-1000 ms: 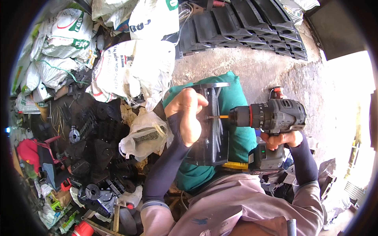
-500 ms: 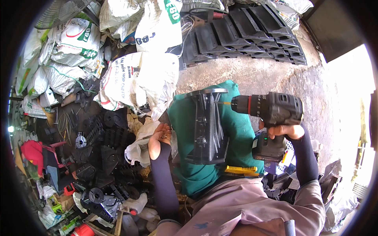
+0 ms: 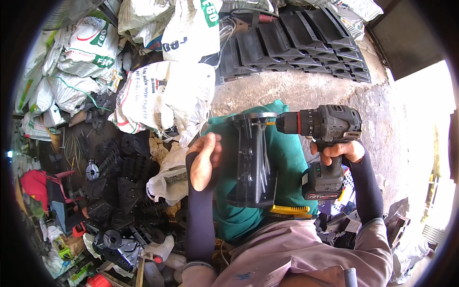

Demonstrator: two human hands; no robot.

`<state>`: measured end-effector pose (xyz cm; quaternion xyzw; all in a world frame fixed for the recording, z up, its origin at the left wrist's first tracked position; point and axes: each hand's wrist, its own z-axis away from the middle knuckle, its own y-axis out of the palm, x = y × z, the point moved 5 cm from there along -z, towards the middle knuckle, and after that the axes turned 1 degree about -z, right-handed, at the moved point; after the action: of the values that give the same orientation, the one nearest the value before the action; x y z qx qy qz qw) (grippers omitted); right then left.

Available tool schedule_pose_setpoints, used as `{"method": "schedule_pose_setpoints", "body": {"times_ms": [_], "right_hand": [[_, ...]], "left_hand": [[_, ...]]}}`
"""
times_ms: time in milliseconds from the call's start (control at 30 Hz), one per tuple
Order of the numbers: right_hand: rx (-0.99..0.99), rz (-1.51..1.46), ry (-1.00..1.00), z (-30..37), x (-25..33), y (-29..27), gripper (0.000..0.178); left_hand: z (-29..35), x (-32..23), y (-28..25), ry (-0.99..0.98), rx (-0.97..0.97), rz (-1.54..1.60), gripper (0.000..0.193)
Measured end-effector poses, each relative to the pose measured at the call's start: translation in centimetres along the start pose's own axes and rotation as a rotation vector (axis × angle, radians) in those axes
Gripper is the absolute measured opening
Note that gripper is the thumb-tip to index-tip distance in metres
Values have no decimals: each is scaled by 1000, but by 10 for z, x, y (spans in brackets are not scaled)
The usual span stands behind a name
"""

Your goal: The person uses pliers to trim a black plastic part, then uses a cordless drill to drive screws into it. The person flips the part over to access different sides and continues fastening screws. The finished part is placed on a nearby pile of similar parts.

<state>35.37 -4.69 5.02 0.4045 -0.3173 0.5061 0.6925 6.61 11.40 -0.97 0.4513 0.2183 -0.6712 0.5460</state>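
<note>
My right hand [image 3: 345, 152] is wrapped round the grip of a black cordless drill [image 3: 330, 124]. Its gold-coloured bit [image 3: 270, 123] points left and reaches the upper part of a black moulded plastic piece [image 3: 247, 165]. That piece stands on the green cloth [image 3: 291, 162] over my lap, its ribbed side toward the drill. Left of it, my left hand [image 3: 204, 160] is raised with thumb up and fingers curled; what lies inside them, if anything, is hidden. A yellow-handled tool [image 3: 289, 209] rests across my lap below the piece.
Stacked black plastic parts [image 3: 291, 43] stand against the far side of the floor. White sacks [image 3: 165, 93] fill the far left. An open plastic bag [image 3: 169, 179] sits beside my left forearm, near piled black parts [image 3: 124, 177]. Another person [image 3: 45, 191] is at the left edge.
My left hand has turned from palm-up with small bits on it to curled fingers, and moved up toward the plastic piece. The drill has shifted left, its bit now at the piece.
</note>
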Motion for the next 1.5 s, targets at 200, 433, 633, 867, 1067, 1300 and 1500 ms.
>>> {"method": "schedule_pose_setpoints", "body": {"times_ms": [200, 433, 633, 867, 1067, 1300, 1500], "right_hand": [[66, -12, -38, -10, 0, -6, 50], [139, -74, -62, -17, -9, -16, 50], [257, -159, -33, -21, -24, -28, 43], [112, -34, -61, -12, -14, -18, 57], [43, -60, -47, -14, -3, -6, 65], [51, -65, -31, -13, -9, -13, 65], [42, -53, -16, -13, -11, -16, 67]], "left_hand": [[2, -17, 22, 48, 151, 76, 22], [-6, -15, 21, 78, 171, 105, 20], [-7, -12, 27, 83, 128, 99, 14], [-14, -14, 42, 325, 0, -188, 10], [-10, -17, 47, 397, -23, -179, 10], [-8, -17, 48, 383, 14, -170, 7], [-12, -3, 55, 149, 152, 293, 9]]}}
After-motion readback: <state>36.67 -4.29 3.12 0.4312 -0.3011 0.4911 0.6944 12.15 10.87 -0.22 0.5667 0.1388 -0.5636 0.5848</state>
